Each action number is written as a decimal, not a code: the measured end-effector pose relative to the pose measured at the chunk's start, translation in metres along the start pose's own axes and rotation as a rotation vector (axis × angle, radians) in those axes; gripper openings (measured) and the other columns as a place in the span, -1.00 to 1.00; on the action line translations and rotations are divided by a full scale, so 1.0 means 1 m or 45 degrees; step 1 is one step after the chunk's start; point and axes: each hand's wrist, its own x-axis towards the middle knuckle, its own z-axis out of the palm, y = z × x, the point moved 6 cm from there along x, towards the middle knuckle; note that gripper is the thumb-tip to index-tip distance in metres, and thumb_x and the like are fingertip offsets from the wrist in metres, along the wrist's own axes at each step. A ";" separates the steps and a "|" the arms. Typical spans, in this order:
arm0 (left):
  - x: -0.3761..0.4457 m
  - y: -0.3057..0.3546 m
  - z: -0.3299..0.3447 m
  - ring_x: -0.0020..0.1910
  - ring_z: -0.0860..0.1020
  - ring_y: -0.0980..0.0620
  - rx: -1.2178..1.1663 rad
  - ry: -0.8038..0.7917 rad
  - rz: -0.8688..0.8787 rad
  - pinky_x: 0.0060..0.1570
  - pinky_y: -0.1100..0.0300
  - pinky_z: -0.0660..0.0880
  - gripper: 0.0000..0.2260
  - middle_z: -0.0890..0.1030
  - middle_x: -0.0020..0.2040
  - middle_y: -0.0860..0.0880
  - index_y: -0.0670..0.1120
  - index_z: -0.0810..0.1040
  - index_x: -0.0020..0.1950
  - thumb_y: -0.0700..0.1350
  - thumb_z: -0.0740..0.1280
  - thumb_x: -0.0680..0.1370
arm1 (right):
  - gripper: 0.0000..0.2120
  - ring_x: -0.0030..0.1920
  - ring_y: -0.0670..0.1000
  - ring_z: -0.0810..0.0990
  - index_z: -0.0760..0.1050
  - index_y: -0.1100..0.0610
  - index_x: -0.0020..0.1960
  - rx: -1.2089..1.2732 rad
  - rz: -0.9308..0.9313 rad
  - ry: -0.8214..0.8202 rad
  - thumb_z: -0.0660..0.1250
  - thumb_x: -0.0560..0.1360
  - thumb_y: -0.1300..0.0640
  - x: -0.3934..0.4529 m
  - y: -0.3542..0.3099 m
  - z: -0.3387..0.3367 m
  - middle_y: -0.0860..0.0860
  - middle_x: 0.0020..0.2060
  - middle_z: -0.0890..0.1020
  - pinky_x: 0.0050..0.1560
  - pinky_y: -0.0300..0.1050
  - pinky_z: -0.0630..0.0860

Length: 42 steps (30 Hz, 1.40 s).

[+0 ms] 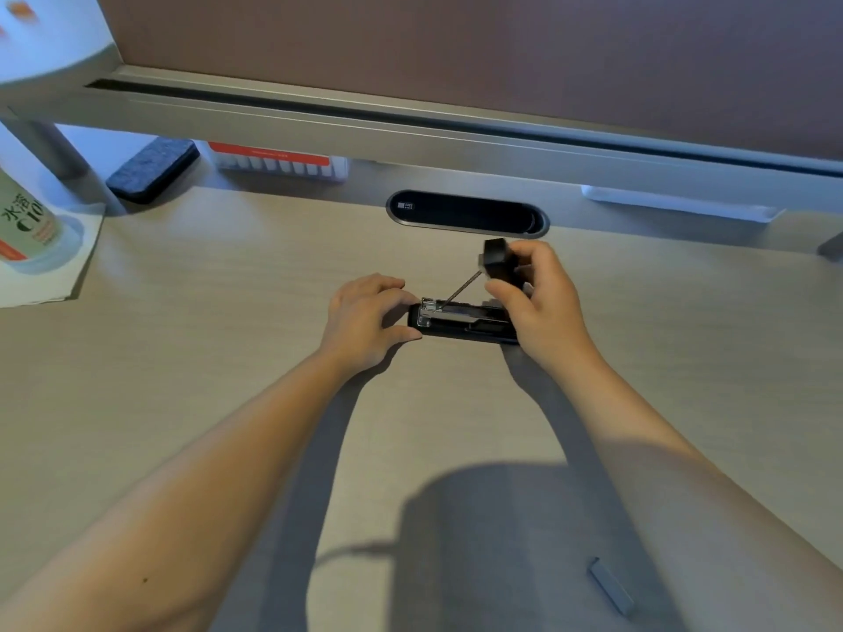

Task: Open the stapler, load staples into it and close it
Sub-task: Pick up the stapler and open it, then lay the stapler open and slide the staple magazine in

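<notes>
A black stapler (460, 321) lies open on the light wooden desk (228, 358), its metal staple channel showing. My left hand (365, 321) grips the stapler's left end, thumb and fingers around the base. My right hand (533, 298) holds the raised black lid (495, 255), tilted up and back, with a thin spring rod running from it down to the channel. A grey strip of staples (610, 586) lies on the desk near the front right, apart from both hands.
A black oval cable port (465, 214) sits just behind the stapler. Back left stand a bottle (27, 221) on paper, a dark felt eraser (153, 168) and a red and white box (273, 164). A partition rail (410, 130) runs along the back.
</notes>
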 end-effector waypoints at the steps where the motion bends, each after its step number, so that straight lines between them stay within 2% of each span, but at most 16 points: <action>1: 0.000 0.000 0.000 0.33 0.34 -0.09 0.006 -0.003 0.002 0.36 -0.10 0.20 -0.66 0.49 0.27 -0.08 -0.04 0.54 0.12 -0.03 0.39 0.37 | -0.70 0.00 -0.06 0.45 0.31 0.20 0.17 0.009 -0.001 0.018 0.24 0.46 0.28 -0.002 0.000 -0.007 -0.02 0.00 0.45 -0.05 -0.41 0.39; 5: 0.000 0.003 0.001 0.32 0.36 -0.12 0.040 -0.028 -0.002 0.33 -0.09 0.24 -0.65 0.49 0.27 -0.13 -0.08 0.53 0.14 -0.05 0.39 0.37 | -0.58 0.07 -0.10 0.40 0.17 0.16 0.31 -0.069 -0.057 0.037 0.18 0.49 0.30 -0.008 0.000 -0.032 -0.04 0.08 0.36 -0.12 -0.70 0.28; 8: -0.001 0.005 0.001 0.31 0.37 -0.13 0.049 -0.031 -0.010 0.32 -0.10 0.26 -0.65 0.50 0.26 -0.15 -0.11 0.54 0.13 -0.07 0.40 0.37 | -0.58 0.11 -0.07 0.36 0.19 0.17 0.32 -0.172 -0.069 0.047 0.18 0.49 0.30 -0.012 0.004 -0.047 -0.04 0.10 0.35 0.01 -0.50 0.28; 10: -0.002 0.008 0.000 0.29 0.39 -0.15 0.059 -0.028 -0.012 0.30 -0.09 0.29 -0.64 0.51 0.25 -0.17 -0.14 0.54 0.13 -0.08 0.41 0.36 | -0.61 0.12 -0.02 0.38 0.22 0.20 0.29 -0.217 -0.038 0.110 0.20 0.48 0.30 -0.012 0.011 -0.059 0.06 0.16 0.41 0.08 -0.37 0.27; 12: -0.003 0.011 -0.001 0.28 0.40 -0.17 0.080 -0.022 -0.010 0.27 -0.06 0.30 -0.64 0.52 0.24 -0.18 -0.16 0.54 0.13 -0.10 0.41 0.36 | -0.62 0.14 0.01 0.37 0.24 0.23 0.27 -0.268 0.003 0.190 0.22 0.47 0.30 -0.014 0.022 -0.073 0.18 0.22 0.40 0.08 -0.36 0.23; 15: -0.006 0.013 -0.001 0.28 0.39 -0.16 0.101 -0.016 -0.026 0.27 -0.04 0.29 -0.65 0.51 0.26 -0.17 -0.15 0.53 0.14 -0.11 0.39 0.38 | -0.61 0.09 -0.02 0.34 0.24 0.26 0.28 -0.303 0.120 0.244 0.21 0.47 0.32 -0.019 0.042 -0.085 0.23 0.26 0.35 0.01 -0.38 0.23; 18: -0.008 0.014 0.003 0.28 0.38 -0.14 0.151 -0.055 -0.022 0.28 -0.04 0.29 -0.64 0.50 0.28 -0.13 -0.14 0.50 0.16 -0.08 0.37 0.39 | -0.58 0.22 0.16 0.40 0.21 0.26 0.31 -0.319 0.271 0.252 0.21 0.48 0.28 -0.023 0.064 -0.086 0.22 0.29 0.36 0.21 -0.10 0.31; 20: -0.010 0.016 0.006 0.25 0.39 -0.14 0.172 -0.072 -0.021 0.26 -0.05 0.30 -0.62 0.51 0.27 -0.12 -0.14 0.49 0.14 -0.03 0.38 0.38 | -0.57 0.28 0.19 0.37 0.19 0.26 0.33 -0.324 0.335 0.266 0.20 0.49 0.26 -0.025 0.073 -0.086 0.22 0.31 0.37 0.25 -0.07 0.28; 22: -0.012 0.021 0.006 0.21 0.42 -0.15 0.134 -0.026 -0.029 0.22 -0.04 0.33 -0.61 0.54 0.21 -0.14 -0.17 0.51 0.10 0.00 0.41 0.35 | -0.56 0.27 0.19 0.38 0.18 0.25 0.34 -0.304 0.339 0.290 0.19 0.50 0.24 -0.027 0.079 -0.085 0.21 0.32 0.38 0.20 -0.14 0.29; 25: -0.016 0.024 0.006 0.19 0.43 -0.17 0.077 0.082 -0.070 0.18 -0.01 0.35 -0.64 0.57 0.16 -0.18 -0.19 0.54 0.07 -0.04 0.42 0.35 | -0.44 0.33 0.15 0.34 0.04 0.22 0.40 -0.211 0.331 0.341 0.21 0.49 0.22 -0.036 0.086 -0.082 0.15 0.37 0.33 0.26 -0.17 0.25; 29: -0.026 0.024 0.016 0.08 0.48 -0.19 0.089 0.095 -0.032 0.04 0.00 0.39 -0.67 0.61 0.04 -0.18 -0.17 0.55 0.02 -0.02 0.41 0.35 | -0.25 0.36 0.13 0.31 -0.13 0.19 0.43 -0.058 0.328 0.412 0.29 0.45 0.14 -0.063 0.094 -0.082 0.17 0.42 0.21 0.39 0.03 0.25; 31: -0.036 0.025 0.020 0.06 0.49 -0.19 0.092 0.121 -0.007 0.00 0.01 0.40 -0.69 0.61 0.00 -0.18 -0.17 0.55 0.00 -0.02 0.40 0.36 | -0.27 0.35 0.11 0.32 -0.08 0.18 0.43 -0.076 0.305 0.386 0.30 0.44 0.11 -0.085 0.095 -0.081 0.17 0.39 0.26 0.35 0.01 0.28; 33: -0.049 0.030 0.022 0.05 0.49 -0.17 0.101 0.141 0.015 -0.01 -0.01 0.42 -0.72 0.60 0.00 -0.17 -0.16 0.55 0.00 -0.03 0.38 0.38 | -0.35 0.31 0.10 0.36 0.06 0.18 0.39 -0.147 0.265 0.325 0.31 0.43 0.09 -0.109 0.093 -0.078 0.17 0.34 0.34 0.26 -0.07 0.30; 36: -0.073 0.040 0.029 0.02 0.48 -0.19 0.056 0.128 0.040 -0.02 -0.02 0.41 -0.75 0.55 -0.05 -0.18 -0.19 0.53 -0.01 -0.07 0.36 0.41 | -0.46 0.29 0.09 0.39 0.23 0.19 0.32 -0.277 0.195 0.102 0.32 0.43 0.06 -0.149 0.091 -0.066 0.15 0.31 0.40 0.16 -0.11 0.32; 39: -0.101 0.048 0.034 0.05 0.48 -0.23 0.002 0.152 0.049 0.04 -0.06 0.41 -0.74 0.56 0.06 -0.25 -0.20 0.51 0.02 -0.08 0.36 0.41 | -0.47 0.30 0.04 0.39 0.28 0.19 0.29 -0.397 0.092 -0.030 0.34 0.41 0.02 -0.188 0.088 -0.056 0.11 0.33 0.40 0.13 -0.16 0.31; 42: -0.129 0.054 0.035 0.14 0.45 -0.22 -0.038 0.194 -0.007 0.10 -0.04 0.40 -0.70 0.53 0.19 -0.24 -0.19 0.49 0.09 -0.08 0.36 0.42 | -0.48 0.23 0.06 0.42 0.33 0.19 0.23 -0.594 0.023 0.001 0.36 0.37 -0.03 -0.220 0.085 -0.050 0.12 0.25 0.43 0.10 -0.13 0.34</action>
